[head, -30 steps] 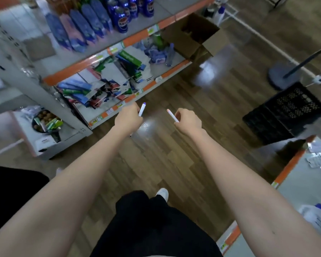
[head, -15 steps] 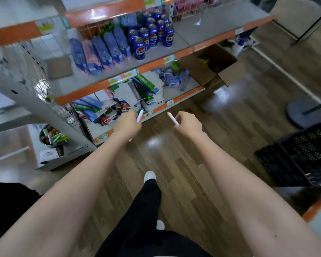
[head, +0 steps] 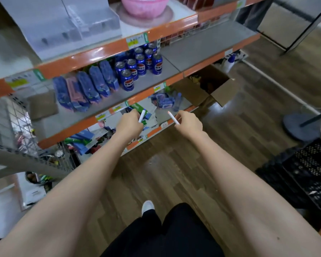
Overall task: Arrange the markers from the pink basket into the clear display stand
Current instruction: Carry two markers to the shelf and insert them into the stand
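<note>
Currently the left hand (head: 129,124) grips a white marker (head: 142,115) and the right hand (head: 190,124) a second marker (head: 173,118), fingers (head: 182,115) curled round them, well below the top shelf (head: 100,52). Neither is yet in the clear display stand (head: 72,23) beside the pink basket (head: 143,8).

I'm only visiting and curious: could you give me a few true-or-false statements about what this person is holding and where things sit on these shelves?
1. Each hand holds a white marker. True: the left hand grips the left marker, and the right hand grips the right marker.
2. The basket stands on the floor. False: the pink basket sits on the top shelf, beside the clear display stand.
3. The blue cans stand on a shelf below the basket. True.
4. The box is closed. False: the cardboard box lies open on the floor.
</note>
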Demonstrator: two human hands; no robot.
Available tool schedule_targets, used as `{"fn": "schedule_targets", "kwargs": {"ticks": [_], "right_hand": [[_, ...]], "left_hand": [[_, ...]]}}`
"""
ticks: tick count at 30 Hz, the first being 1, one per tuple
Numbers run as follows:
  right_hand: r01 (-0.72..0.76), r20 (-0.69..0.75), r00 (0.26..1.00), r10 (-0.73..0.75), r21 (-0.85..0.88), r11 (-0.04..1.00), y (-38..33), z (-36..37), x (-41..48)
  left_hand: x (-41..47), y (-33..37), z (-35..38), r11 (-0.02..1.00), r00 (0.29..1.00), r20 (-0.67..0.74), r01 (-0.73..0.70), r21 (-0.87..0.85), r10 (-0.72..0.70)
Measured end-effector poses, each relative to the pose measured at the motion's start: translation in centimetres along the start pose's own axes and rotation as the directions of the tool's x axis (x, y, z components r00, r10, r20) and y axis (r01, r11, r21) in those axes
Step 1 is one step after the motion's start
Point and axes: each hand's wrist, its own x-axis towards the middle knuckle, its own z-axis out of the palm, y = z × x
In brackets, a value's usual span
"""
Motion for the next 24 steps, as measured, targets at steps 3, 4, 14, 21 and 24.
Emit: {"fn": "schedule_targets", "kwargs": {"ticks": [3,4,14,21,24], "right_hand": [[0.031,0.005,1.000,-0.031,-0.028,0.999,0.5,-0.9,2.3],[0.039,0.009,0.999,-0.038,-0.030,0.999,0.6,-1.2,3.2],[0.184,0.050,0.982,-0.184,-0.005,0.983,2.8,-6.9,12.4],[0.363,0.073,0.929,-0.363,0.010,0.932,4.5,-12.2,18.5],[0.399,0.080,0.914,-0.398,0.004,0.917,4.4,-13.5,20.3]], "left_hand": [[1.9,1.4,-0.2,1.000,1.000,-0.001,0.008,-0.005,-0.008],[2.4,1.9,-0.2,1.000,1.000,-0.003,0.014,-0.012,-0.015],[7.8,8.2,0.8,0.989,0.982,-0.124,0.137,-0.059,-0.143],[10.7,14.1,1.9,0.960,0.940,-0.221,0.229,-0.160,-0.261],[11.5,15.8,1.6,0.953,0.917,-0.280,0.237,-0.189,-0.283]]}}
